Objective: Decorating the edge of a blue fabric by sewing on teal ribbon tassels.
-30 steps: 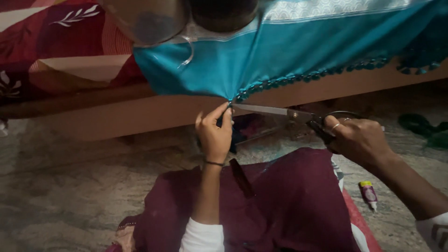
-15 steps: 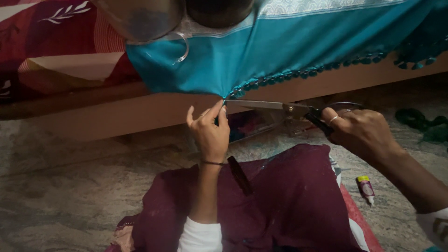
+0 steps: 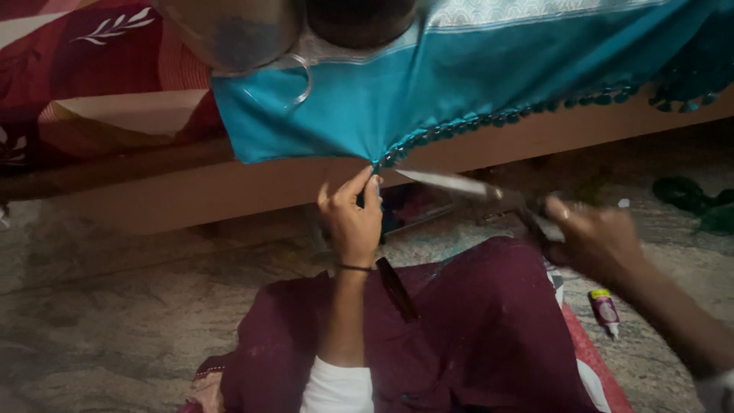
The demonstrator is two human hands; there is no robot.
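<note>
A teal cloth [image 3: 428, 99] with a beaded tassel edge [image 3: 527, 115] hangs over a wooden bed frame [image 3: 229, 191]. My left hand [image 3: 352, 222] pinches the cloth's lower edge between thumb and fingers, next to the last tassel. My right hand [image 3: 592, 241] grips the handles of a pair of scissors [image 3: 459, 185]. The blades point left, their tip close to the pinched spot. The right hand and scissors are blurred. A maroon garment [image 3: 474, 336] covers my lap below both hands.
A small tube with a yellow cap [image 3: 605, 310] lies on the stone floor at the right. Dark green thread or cloth [image 3: 699, 203] lies farther right. Metal pots [image 3: 229, 30] sit on the cloth's top edge. A red patterned bedsheet [image 3: 69, 69] covers the bed at left.
The scissors and my right hand have drifted slightly down and right and are now blurred. My left hand keeps its pinch on the cloth edge, with fingers spread a little more.
</note>
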